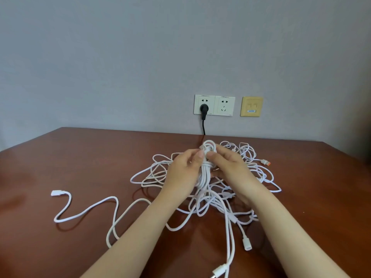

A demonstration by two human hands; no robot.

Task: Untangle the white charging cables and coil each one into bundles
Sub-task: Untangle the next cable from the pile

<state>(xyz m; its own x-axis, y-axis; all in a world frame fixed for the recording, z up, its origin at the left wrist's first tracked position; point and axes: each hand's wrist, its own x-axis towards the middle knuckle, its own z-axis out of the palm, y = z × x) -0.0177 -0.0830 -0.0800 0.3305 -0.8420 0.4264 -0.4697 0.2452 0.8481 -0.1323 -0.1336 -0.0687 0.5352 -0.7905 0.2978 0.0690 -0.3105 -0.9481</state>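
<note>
A coiled white cable bundle (206,167) is held upright between both hands above the tangle. My left hand (184,171) grips its left side, thumb near the top loop. My right hand (230,167) pinches the wrapped part from the right. Beneath them a tangle of white charging cables (156,173) spreads over the brown table (80,157). One loose cable (90,209) snakes off to the left and ends in a white plug (57,193). An orange-tipped USB plug (266,162) lies at the right of the pile. More plugs (248,244) lie near the front.
On the grey wall behind the table are two white sockets (223,105), a black plug (204,109) with its cord dropping behind the table, and a yellow network plate (252,106). Bare table surface lies left and far right of the pile.
</note>
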